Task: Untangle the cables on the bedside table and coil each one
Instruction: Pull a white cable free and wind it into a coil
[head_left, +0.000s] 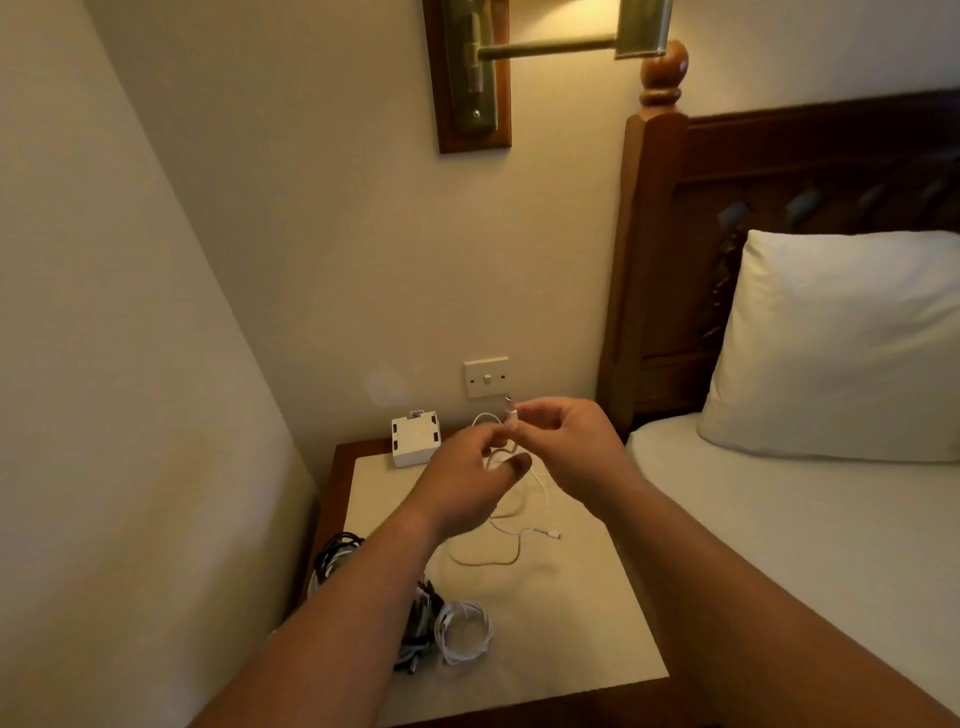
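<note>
Both hands work above the bedside table (597, 613) — the right hand (566, 447) pinches a white cable (511, 545) near its plug, the left hand (467, 478) closes on its loop. Its tail lies mid-table. Coiled cables (464, 631) sit near the front-left edge; the right half lies bare. No writing is legible.
</note>
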